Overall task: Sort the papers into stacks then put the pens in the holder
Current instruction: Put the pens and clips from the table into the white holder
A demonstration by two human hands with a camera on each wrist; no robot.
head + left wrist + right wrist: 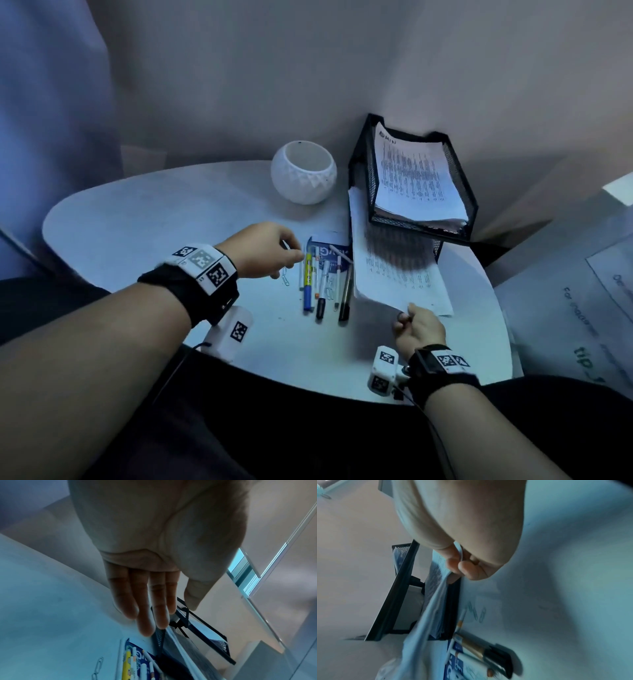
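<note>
Several pens and markers (322, 281) lie side by side on the white table (137, 222), partly on a blue and white card (330, 245). My left hand (274, 250) hovers just left of them, fingers (154, 608) straight and holding nothing. My right hand (416, 325) pinches the near corner of a sheaf of printed papers (394, 274); the far end of the sheaf lies at the lower tier of the black mesh tray (363, 164). The pinch (464, 566) on the papers (436, 601) shows in the right wrist view. Another stack of printed papers (414, 178) fills the upper tier. A white faceted round holder (303, 176) stands empty behind the pens.
Loose paper clips (286, 279) lie among the pens, and the left wrist view shows a paper clip (97, 665) too. The walls of a corner rise close behind the holder and tray. A printed sheet (603, 308) lies on the floor to the right of the table.
</note>
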